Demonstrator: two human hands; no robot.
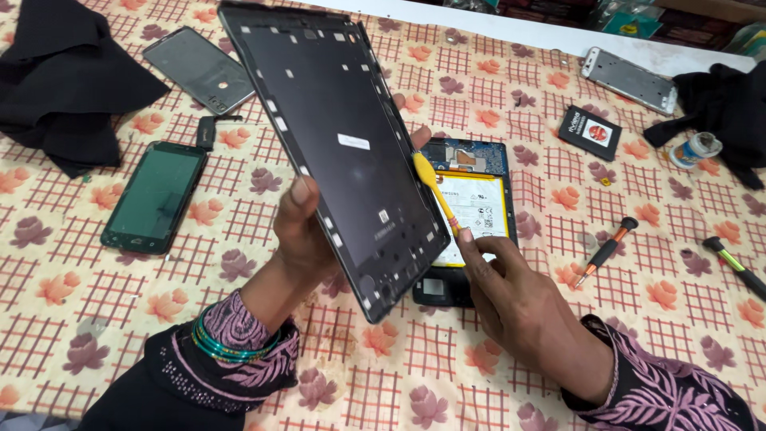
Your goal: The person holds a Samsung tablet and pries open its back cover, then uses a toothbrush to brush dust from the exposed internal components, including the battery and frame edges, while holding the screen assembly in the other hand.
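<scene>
Tablet back cover [335, 144], black, tilted in left hand [299, 227].

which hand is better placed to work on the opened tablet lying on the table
Probably the right hand: it holds the yellow tool and rests right over the opened tablet. The left hand is occupied holding up the black back cover.

Tablet back cover [335, 144]: black inside, small white tabs along rim. Pry tool [433, 190]: yellow. Opened tablet [471, 215]: blue board, white-and-yellow battery. Desk cloth [80, 303]: cream, red grid checks, orange and mauve flowers. Sleeves [662, 391]: black with pink swirls. Bangles [223, 347]: green. Phone [155, 195]: black, greenish screen. Screwdriver [606, 251]: black and orange.
</scene>
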